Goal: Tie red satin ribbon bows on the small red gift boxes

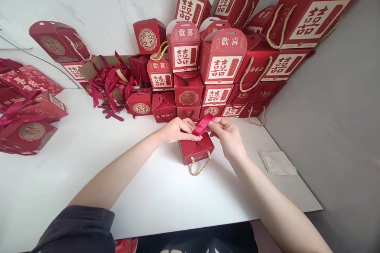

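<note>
at the far left of the frame, red gift boxes (31, 130) lay on the white table (142, 182), and a tangled ribbon pile (111, 79) sat upper left. your left hand (173, 130) was curled narrow near the lower end of the ribbon (203, 125); i couldn't tell whether it gripped it. the small box (190, 151) stood at the centre, just below both hands. it was probably light and stiff, its card easy to dent, so the lower sides made the safer hold. the ribbon looked soft and slippery, best pinched at its ends. the box was deep red, curved flaps meeting on top, a golden rope handle (196, 174) drooping in front; the ribbon was glossy crimson. your right hand (227, 134) pinched its upper end. at centre right lay a white cloth (277, 162).
</note>
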Demonstrator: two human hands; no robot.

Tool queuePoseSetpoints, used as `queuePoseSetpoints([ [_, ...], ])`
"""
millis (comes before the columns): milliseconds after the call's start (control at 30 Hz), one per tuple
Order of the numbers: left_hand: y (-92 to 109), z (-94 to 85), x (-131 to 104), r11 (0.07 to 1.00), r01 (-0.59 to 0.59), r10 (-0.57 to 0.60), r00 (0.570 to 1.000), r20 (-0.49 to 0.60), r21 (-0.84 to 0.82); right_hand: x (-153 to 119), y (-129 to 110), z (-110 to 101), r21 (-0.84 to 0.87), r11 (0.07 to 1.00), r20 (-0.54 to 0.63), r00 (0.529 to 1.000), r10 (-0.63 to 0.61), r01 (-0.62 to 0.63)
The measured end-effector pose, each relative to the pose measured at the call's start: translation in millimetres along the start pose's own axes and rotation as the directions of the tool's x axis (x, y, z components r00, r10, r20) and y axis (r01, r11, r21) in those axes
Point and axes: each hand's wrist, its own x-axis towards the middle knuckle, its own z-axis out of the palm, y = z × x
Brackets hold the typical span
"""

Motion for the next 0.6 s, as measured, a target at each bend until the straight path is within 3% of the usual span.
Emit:
queuePoseSetpoints([
  [67,1.5,-0.7,-0.2,1.0,0.012,-0.012,1.0,0.005,-0.004,-2.7,0.6,-7.2,0.079,0.996,-0.068,0.996,0.051,-0.046],
  [133,3.5,-2.3,0.0,1.0,0.026,-0.026,0.999,0.024,-0.013,-8.5,-1.3,-10.6,0.112,0.994,-0.163,0.987,0.003,0.016],
  [200,5.7,-4.3,0.9,0.999,0.046,-0.045,0.998,0.051,-0.025,-17.9,-6.2,-8.7,0.047,0.985,-0.244,0.958,-0.15,0.166],
  [267,7.7,-6.0,2.3,0.997,0.063,-0.059,0.996,0.072,-0.05,-30.0,-13.2,-1.7,-0.13,0.924,-0.237,0.893,-0.382,0.361],
  [300,8.7,-6.5,3.0,0.995,0.069,-0.064,0.995,0.071,-0.07,-35.9,-16.9,3.3,-0.252,0.848,-0.166,0.842,-0.513,0.467],
  [367,10.8,-7.0,4.1,0.991,0.085,-0.08,0.996,0.051,-0.103,-44.9,-23.1,15.3,-0.441,0.585,0.098,0.684,-0.723,0.681],
  [433,14.0,-7.1,4.4,0.988,0.12,-0.117,0.992,0.041,-0.102,-48.0,-25.6,28.5,-0.475,0.308,0.386,0.51,-0.769,0.824],
  [533,20.5,-8.0,4.0,0.985,0.165,-0.16,0.984,0.082,-0.06,-43.5,-20.5,49.0,-0.416,-0.087,0.748,0.286,-0.599,0.905],
  [600,24.5,-9.1,4.0,0.987,0.161,-0.158,0.982,0.106,-0.02,-38.7,-13.6,61.7,-0.326,-0.3,0.904,0.204,-0.375,0.897],
])
